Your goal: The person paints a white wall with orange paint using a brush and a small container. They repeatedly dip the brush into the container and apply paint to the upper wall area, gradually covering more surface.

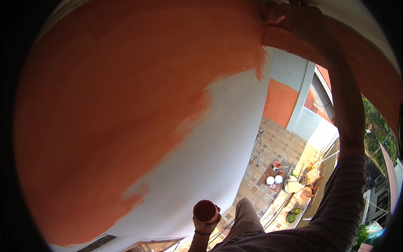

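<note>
My left hand (204, 226) is wrapped round a small cup (205, 211), held upright low in the view with reddish-orange paint inside. A large wall (126, 105) stands before me, orange over its upper left and white below, with a ragged paint edge between. My right arm stretches far up, and my right hand (303, 19) is in dark shade at the top, against the orange beam (294, 38) where it meets the wall. Its fingers look bent, but what they hold is too dark to make out.
Far below is a patterned tile floor (268, 138) with several paint buckets (270, 180) on a dark mat. Potted plants (291, 218), a chair and clutter line a low wall. A thin metal stand (259, 149) is near the wall's foot. A window frame (98, 242) shows lower left.
</note>
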{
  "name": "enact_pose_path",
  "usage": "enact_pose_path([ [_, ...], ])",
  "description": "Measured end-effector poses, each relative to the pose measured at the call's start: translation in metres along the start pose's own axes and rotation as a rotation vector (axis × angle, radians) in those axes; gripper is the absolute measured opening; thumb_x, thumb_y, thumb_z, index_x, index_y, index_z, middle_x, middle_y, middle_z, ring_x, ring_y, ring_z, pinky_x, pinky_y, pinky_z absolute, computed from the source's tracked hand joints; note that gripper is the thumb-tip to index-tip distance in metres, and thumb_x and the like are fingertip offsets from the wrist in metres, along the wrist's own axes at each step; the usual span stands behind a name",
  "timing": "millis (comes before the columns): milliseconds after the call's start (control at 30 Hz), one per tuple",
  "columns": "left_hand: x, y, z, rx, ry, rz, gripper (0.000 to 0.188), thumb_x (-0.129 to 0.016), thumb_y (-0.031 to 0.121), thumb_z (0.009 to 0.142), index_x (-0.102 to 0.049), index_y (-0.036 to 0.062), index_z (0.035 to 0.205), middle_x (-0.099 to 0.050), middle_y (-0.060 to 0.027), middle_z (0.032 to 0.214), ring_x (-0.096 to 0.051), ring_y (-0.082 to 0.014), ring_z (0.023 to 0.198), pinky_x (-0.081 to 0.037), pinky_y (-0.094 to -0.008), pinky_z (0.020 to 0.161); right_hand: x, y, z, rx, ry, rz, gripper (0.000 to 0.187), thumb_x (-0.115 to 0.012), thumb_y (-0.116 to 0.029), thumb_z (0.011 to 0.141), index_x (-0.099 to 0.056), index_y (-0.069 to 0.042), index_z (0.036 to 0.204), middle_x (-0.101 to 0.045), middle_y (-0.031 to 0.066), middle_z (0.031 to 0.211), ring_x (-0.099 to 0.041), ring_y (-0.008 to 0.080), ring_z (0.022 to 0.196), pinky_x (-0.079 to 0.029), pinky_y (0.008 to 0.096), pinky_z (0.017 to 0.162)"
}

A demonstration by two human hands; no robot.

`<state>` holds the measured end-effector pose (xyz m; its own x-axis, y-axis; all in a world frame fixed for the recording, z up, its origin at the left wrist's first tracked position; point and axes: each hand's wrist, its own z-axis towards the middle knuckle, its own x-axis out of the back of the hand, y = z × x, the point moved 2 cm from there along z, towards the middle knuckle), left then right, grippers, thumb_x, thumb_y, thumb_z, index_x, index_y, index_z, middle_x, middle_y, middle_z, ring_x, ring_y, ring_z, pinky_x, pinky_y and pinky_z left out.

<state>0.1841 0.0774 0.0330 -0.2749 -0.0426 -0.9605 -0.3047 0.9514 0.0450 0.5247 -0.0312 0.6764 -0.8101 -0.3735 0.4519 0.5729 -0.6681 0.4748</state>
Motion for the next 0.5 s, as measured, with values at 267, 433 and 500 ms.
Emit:
enact_pose_path([
  [267, 0.002, -0.002, 0.0, 0.012, -0.018, 0.03, 0.05, -0.063, 0.057, 0.093, -0.07, 0.0132, 0.116, -0.066, -0.0146, 0.121, -0.058, -0.0338, 0.119, -0.054, -0.0469, 0.09, 0.002, -0.008, -0.014, 0.073, 0.12, 0.07, 0.021, -0.058, -0.017, 0.099, -0.077, -0.008, 0.097, -0.073, 0.0132, 0.108, -0.064, 0.0293, 0.108, -0.047, 0.0419, 0.097],
  [433, -0.001, -0.005, 0.0, 0.002, -0.01, 0.063, 0.05, -0.063, 0.057, 0.093, -0.07, 0.013, 0.115, -0.066, -0.0144, 0.119, -0.058, -0.0339, 0.118, -0.055, -0.0464, 0.09, -0.003, -0.009, -0.004, -0.043, -0.004, -0.048, 0.022, -0.06, -0.022, 0.098, -0.076, -0.008, 0.103, -0.073, 0.0134, 0.107, -0.064, 0.029, 0.107, -0.049, 0.0428, 0.094],
  [500, -0.003, -0.006, -0.002, 0.0, 0.013, 0.044, 0.05, -0.063, 0.057, 0.092, -0.07, 0.0129, 0.114, -0.066, -0.0144, 0.119, -0.058, -0.0337, 0.117, -0.055, -0.0462, 0.089, -0.005, -0.012, 0.004, -0.087, -0.078, -0.12, 0.022, -0.061, -0.023, 0.097, -0.075, -0.008, 0.106, -0.074, 0.0129, 0.107, -0.064, 0.029, 0.107, -0.049, 0.044, 0.093],
])
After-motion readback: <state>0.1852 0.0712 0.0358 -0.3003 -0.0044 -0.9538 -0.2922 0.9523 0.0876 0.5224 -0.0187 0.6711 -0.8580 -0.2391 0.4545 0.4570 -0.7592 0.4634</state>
